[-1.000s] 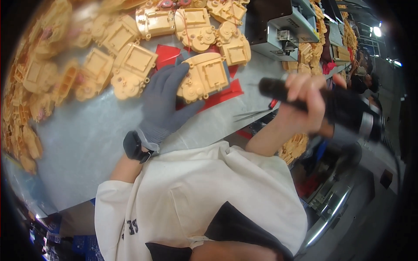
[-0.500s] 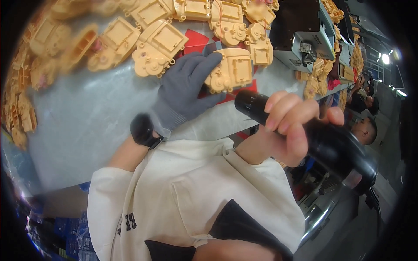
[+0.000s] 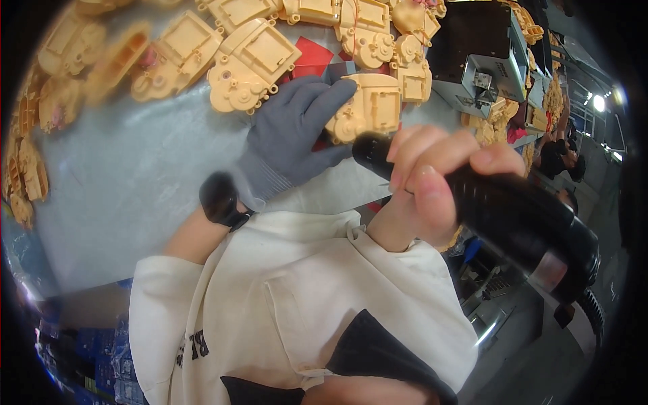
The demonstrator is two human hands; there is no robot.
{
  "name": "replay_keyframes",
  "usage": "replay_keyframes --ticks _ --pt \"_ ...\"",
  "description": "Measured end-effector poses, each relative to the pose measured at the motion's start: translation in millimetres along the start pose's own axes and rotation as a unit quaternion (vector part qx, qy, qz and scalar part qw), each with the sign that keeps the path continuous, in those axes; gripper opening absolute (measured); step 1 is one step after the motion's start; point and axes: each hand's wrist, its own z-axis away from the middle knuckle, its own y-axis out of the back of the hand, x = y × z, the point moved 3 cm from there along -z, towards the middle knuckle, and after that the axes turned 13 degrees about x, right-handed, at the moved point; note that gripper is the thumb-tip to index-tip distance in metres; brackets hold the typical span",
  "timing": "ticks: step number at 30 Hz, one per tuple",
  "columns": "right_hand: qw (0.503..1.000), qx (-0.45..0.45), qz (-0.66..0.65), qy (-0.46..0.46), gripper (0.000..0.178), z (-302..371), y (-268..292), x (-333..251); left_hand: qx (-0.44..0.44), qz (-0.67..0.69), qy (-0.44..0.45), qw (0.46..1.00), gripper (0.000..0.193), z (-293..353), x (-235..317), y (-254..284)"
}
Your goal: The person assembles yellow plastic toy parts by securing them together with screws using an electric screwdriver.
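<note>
My left hand (image 3: 287, 131), in a grey glove, grips a pale orange plastic housing (image 3: 375, 106) by its left side. The index finger lies at the housing's top edge and the thumb reaches along below it. My bare right hand (image 3: 439, 169) is wrapped round a black electric screwdriver (image 3: 523, 212), held aslant with its cord trailing at the lower right. The tool's nose is at the lower edge of the housing, partly overlapping it. Its bit is hidden, so I cannot tell whether it touches the housing.
Several similar housings (image 3: 260, 57) lie along the far and left sides of the grey table (image 3: 135, 175). A red block (image 3: 312, 57) sits behind my left hand. A dark metal-cased machine (image 3: 472, 54) stands at the far right. Other people are in the right background.
My right hand has brought the screwdriver's nose slightly left and up, closer to the housing. My left hand still holds the housing. The whole view has shifted a little.
</note>
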Motion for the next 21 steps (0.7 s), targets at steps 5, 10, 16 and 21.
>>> replay_keyframes --ticks 5,10,16,21 --pt "0.996 0.088 0.011 -0.003 0.041 7.4 3.1 -3.7 -0.003 0.016 0.007 1.000 0.071 -2.5 4.1 -4.2" --pt "0.986 0.155 -0.028 0.056 0.036 11.3 40.1 -19.2 -0.005 0.003 0.000 1.000 0.064 -2.6 2.9 -4.7" --pt "0.877 0.452 0.050 0.156 0.051 -44.8 179.3 -40.2 -0.007 -0.007 0.004 1.000 0.064 -2.0 14.0 -5.5" --pt "0.904 0.383 0.140 0.128 0.038 -70.1 178.6 -7.1 -0.010 0.001 -0.006 1.000 0.064 -3.5 9.8 -4.4"
